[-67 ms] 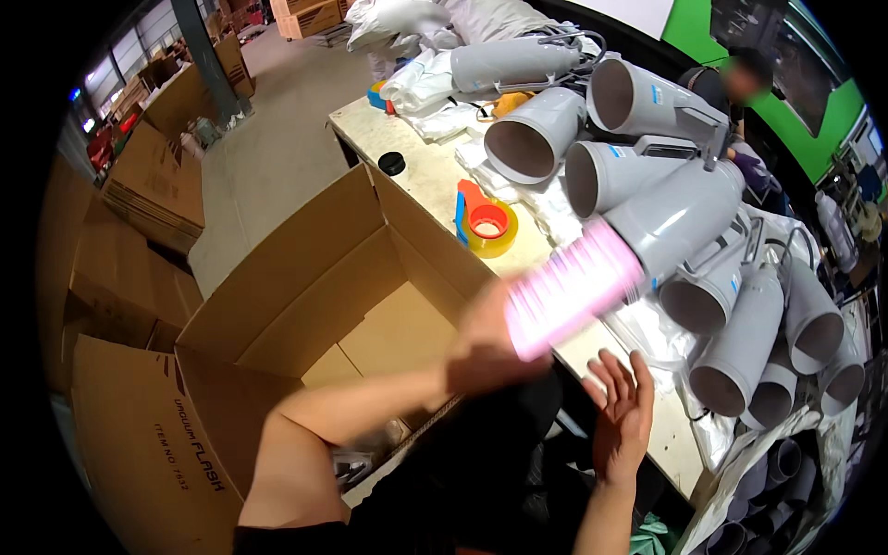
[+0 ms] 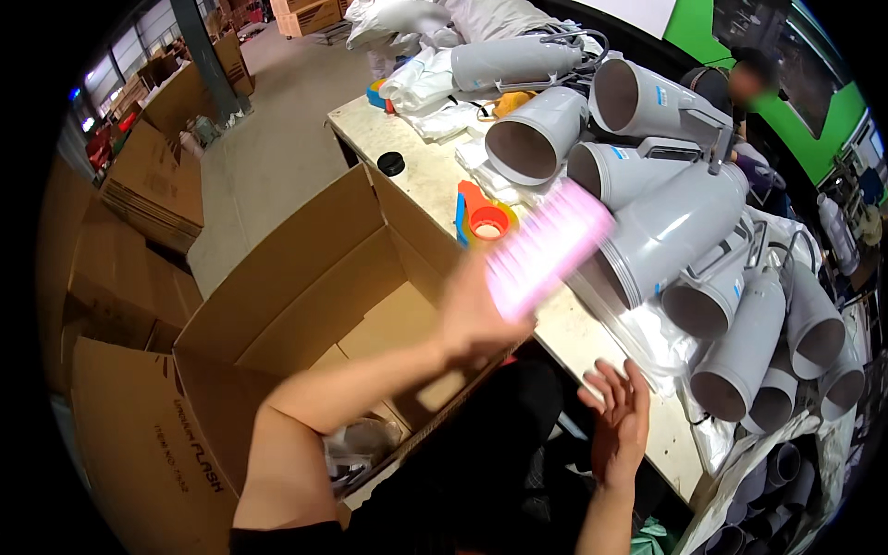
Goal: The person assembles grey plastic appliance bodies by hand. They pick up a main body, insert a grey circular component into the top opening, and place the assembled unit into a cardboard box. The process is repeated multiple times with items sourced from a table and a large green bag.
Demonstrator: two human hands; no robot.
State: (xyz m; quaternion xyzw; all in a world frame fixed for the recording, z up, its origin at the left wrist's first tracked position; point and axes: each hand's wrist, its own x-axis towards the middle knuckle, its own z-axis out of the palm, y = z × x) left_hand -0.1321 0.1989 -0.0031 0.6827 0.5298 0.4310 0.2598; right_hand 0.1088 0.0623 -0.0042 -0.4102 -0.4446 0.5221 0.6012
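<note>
Since the pink block (image 2: 551,250) seemingly suited one-handed holding, the left hand (image 2: 474,310) clasped it near the box (image 2: 287,268), right of which the right hand (image 2: 618,421) hung empty, loose-fingered.

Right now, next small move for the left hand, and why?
Probably shift the left hand left over the box: it holds the pink pack, blurred, and the box stands open just beside it; the right hand looks empty.

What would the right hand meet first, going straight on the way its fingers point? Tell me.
Probably the big grey tube; depth is unclear, so the right hand might brush the table or the plastic first.
</note>
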